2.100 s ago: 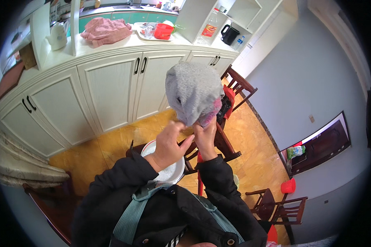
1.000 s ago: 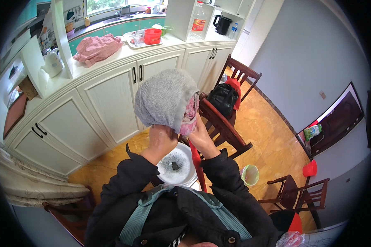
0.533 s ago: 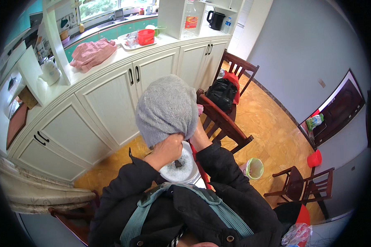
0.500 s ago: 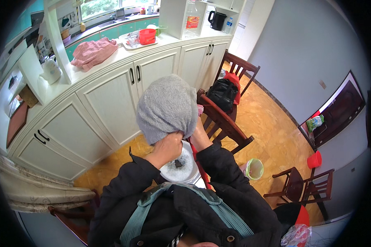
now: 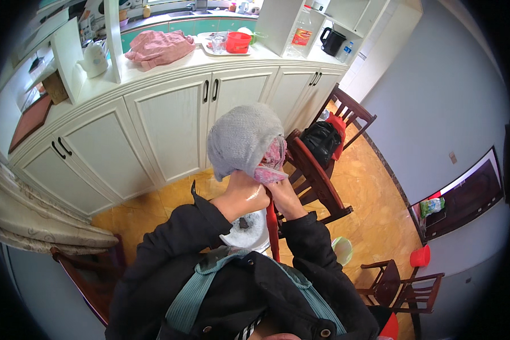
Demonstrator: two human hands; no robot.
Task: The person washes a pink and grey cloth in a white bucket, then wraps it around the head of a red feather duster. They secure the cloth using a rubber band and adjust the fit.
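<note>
Grey cloth (image 5: 245,136) rough, matt; red pole (image 5: 272,228) smooth, plastic-looking; dark chair (image 5: 315,170) glossy wood

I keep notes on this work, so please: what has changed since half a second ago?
The grey cloth has turned, so more pink patterned fabric shows on its right side. The left hand and right hand stay at its lower edge; no visible letting go. The pink cloth and red container stay where they were.

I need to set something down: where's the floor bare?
Widest: the yellow floor between the grey wall, black bag and green bin. Smaller: between the white cabinets and left sleeve. Crowded: around the white bucket, with the red pole beside it and the left hand, right hand and grey cloth above in view.
</note>
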